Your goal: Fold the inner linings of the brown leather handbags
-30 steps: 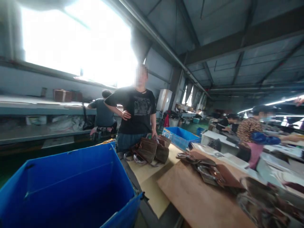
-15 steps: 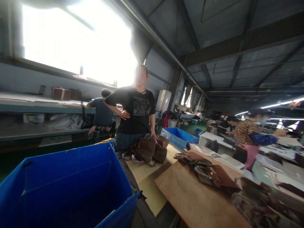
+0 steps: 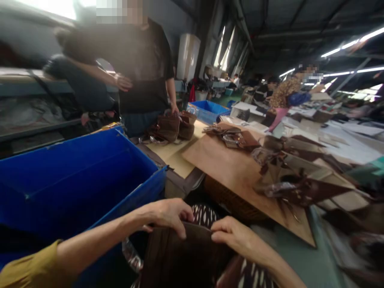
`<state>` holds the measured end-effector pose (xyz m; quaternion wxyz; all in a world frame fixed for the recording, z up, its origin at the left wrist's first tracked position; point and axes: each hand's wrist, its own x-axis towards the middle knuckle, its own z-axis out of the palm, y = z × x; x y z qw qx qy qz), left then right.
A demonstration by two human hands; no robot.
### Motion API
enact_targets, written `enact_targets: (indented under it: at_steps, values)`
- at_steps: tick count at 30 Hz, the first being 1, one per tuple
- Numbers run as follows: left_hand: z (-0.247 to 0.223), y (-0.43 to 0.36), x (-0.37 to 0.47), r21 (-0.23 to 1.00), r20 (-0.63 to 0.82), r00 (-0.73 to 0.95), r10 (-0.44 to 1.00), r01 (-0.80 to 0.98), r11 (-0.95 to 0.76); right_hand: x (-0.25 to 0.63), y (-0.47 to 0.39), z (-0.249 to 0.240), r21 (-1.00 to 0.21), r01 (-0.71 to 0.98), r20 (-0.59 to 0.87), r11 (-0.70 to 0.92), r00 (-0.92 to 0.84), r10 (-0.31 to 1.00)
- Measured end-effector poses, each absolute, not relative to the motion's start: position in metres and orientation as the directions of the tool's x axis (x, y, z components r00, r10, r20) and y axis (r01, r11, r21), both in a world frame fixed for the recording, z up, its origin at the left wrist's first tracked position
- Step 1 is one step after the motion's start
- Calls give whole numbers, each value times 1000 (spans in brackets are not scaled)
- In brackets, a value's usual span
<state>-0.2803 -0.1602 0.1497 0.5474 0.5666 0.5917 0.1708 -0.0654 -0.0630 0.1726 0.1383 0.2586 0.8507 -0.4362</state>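
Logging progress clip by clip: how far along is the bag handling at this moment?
Done: hard to tell; the blue bin beside the person shows no bags in its visible part. In hand: both the left hand and right hand grip the top edge of a dark brown bag. Left: brown bags lie piled on the board, with more by a co-worker.

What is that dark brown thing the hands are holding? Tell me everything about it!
The brown bag looks like dark, soft leather or cloth. It stands low in the picture, close to the person. The left hand and right hand both pinch its top edge. A shiny clear-wrapped handle curves at its left, beside the blue bin.
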Motion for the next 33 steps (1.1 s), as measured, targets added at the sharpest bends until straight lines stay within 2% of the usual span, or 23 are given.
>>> enact_targets:
  at_steps: [4, 7, 15, 24, 33]
  values:
    - [146, -166, -298, 839, -505, 298, 810, 392, 378, -66, -59, 165, -686, 590, -492, 426, -808, 325]
    - [146, -167, -297, 859, -472, 307, 827, 373, 351, -70, -58, 169, -690, 590, -504, 419, -808, 306]
    - [145, -155, -286, 822, -433, 265, 862, 509, 256, -70, -55, 163, -696, 592, -518, 406, -806, 286]
    - [135, -154, -278, 840, -365, 280, 888, 511, 184, -71, -56, 164, -715, 567, -493, 408, -823, 281]
    - [142, -152, -269, 834, -327, 248, 912, 530, 155, -77, -57, 172, -644, 540, -450, 542, -840, 303]
